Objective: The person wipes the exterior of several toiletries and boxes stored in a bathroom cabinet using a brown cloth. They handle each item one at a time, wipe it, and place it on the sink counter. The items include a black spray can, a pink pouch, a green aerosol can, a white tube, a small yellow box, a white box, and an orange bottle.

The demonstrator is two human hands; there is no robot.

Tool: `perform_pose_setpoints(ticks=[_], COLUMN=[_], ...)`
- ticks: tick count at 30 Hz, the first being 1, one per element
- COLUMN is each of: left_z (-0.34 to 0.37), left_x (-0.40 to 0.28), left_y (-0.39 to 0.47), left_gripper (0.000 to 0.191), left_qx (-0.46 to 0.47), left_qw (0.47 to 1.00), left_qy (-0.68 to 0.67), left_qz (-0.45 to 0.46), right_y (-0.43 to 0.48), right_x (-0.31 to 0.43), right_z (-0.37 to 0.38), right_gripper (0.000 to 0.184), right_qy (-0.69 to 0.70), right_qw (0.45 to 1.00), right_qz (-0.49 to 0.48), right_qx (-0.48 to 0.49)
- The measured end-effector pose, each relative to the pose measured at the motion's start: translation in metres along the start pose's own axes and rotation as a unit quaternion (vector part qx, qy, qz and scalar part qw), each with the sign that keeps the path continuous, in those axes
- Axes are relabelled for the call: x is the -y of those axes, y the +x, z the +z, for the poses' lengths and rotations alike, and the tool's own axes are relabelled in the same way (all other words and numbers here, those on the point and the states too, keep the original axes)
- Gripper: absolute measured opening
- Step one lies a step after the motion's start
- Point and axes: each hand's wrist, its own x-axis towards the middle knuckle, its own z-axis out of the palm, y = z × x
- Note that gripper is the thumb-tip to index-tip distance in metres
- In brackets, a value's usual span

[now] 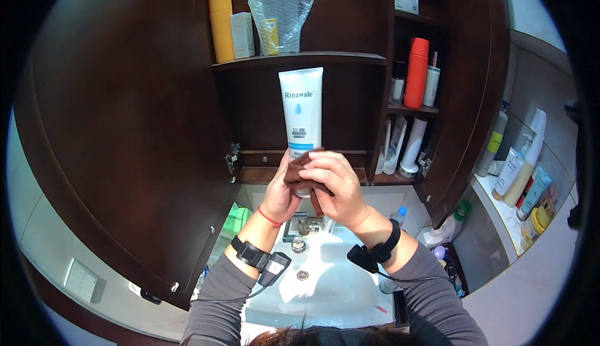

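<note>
A white squeeze tube [301, 111] with a blue drop and a blue band stands upright, cap end down, in front of the dark wooden cabinet. My left hand [280, 195] grips its lower part from the left. In my right hand [338, 184] is a brown cloth [296, 171], pressed against the front of the tube near its cap. The cloth and my fingers hide part of the tube's lower end. Both hands are above the white washbasin [347, 285] and its faucet [304, 226].
Open cabinet doors flank my arms, the left door [126, 135] being the larger. An upper shelf [300, 57] holds a yellow bottle [221, 27], boxes and bubble wrap [286, 8]. A red bottle [416, 74] stands on a right shelf. Toiletries crowd the tiled ledge [497, 210] at right.
</note>
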Motion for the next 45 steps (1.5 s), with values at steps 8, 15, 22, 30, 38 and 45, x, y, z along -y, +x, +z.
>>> perform_pose_setpoints(ticks=[8,15,22,30,38,45], left_z=[-0.023,-0.013,0.005,-0.001,-0.020,-0.044], left_x=[0.017,0.020,0.019,0.025,0.073,0.114], left_y=[-0.005,-0.009,-0.003,-0.002,-0.009,-0.011], left_gripper=[0.056,0.082,0.087,0.079,0.077,0.068], left_qx=[0.017,0.032,0.034,0.000,-0.001,0.022], left_qw=[0.995,0.995,0.996,0.971,0.966,0.954], left_qy=[-0.066,0.025,0.085,0.218,0.242,0.300], left_qz=[-0.069,-0.088,0.019,0.094,0.092,-0.006], right_y=[0.041,0.040,0.001,-0.019,-0.031,-0.080], right_x=[-0.028,-0.018,-0.005,-0.014,-0.030,-0.046], right_z=[-0.013,-0.002,0.014,-0.010,-0.022,-0.024], right_gripper=[0.024,0.045,0.051,0.033,0.051,0.047], right_qy=[0.242,0.303,0.259,0.159,0.101,0.071], right_qw=[0.886,0.915,0.930,0.922,0.909,0.870], right_qz=[0.311,0.253,0.248,0.354,0.395,0.478], right_qx=[-0.243,-0.086,-0.082,0.003,0.090,0.094])
